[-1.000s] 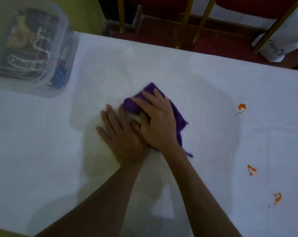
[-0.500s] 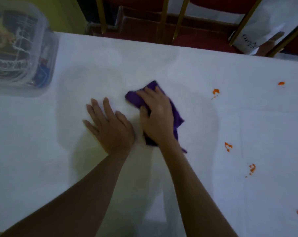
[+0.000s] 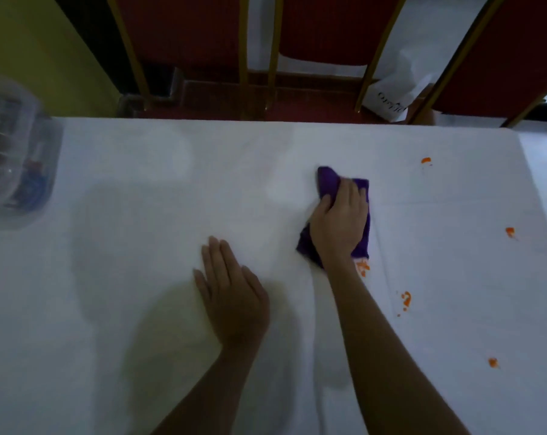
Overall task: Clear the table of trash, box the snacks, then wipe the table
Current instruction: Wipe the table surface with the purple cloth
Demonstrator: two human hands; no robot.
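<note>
Head view cuts off the clear plastic box (image 3: 21, 158) at the left edge, and blur turns what is inside it into dark and blue smears that cannot be made out. Most of the crumpled purple cloth (image 3: 328, 180) is hidden under the right hand (image 3: 339, 224), which presses it onto the white-covered table (image 3: 140, 262) right of centre. The thumb hooks round the cloth's left side and the fingers bend over its top, clamping it. Only a bunched corner shows beyond the fingertips, and a dark folded edge shows beside the wrist. An orange smear (image 3: 362, 267) lies just at that lower edge. Small orange spots (image 3: 406, 299) are scattered across the soft, faintly creased covering to the right. The left hand (image 3: 231, 296) lies palm down on the table with straight fingers, holding nothing, apart from the cloth. Beyond the far edge, red-upholstered chairs (image 3: 322, 26) with slim gold legs are cropped by the top. The lettering on a white bag (image 3: 394, 92) among them is too blurred to read.
</note>
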